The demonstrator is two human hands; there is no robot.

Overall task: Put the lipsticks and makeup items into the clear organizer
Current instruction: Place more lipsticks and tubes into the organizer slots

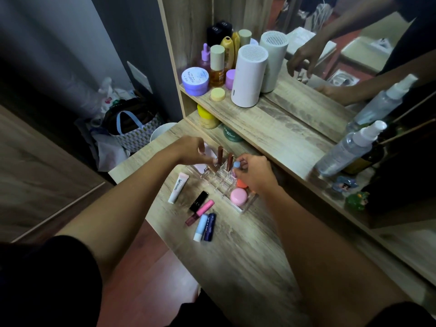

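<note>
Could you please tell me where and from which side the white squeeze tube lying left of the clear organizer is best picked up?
The white squeeze tube lies flat and apart from its neighbours, cap end toward the clear organizer. I would probably pinch it from above across its round middle, fingers on the two long sides. The flattened crimped end nearest the person offers less to hold, and the left hand is closest.

Tight around the grip, open toward the person.
Right hand (252, 175) pinches a blue-capped item (236, 164) over the clear organizer (245, 206); two upright brown tubes (229, 161) and the left hand (195, 149) crowd just beside it, shelf edge (271, 138) looms behind, pink jar (238, 196) sits below, bare tabletop (247, 256) is left nearer the body.
</note>
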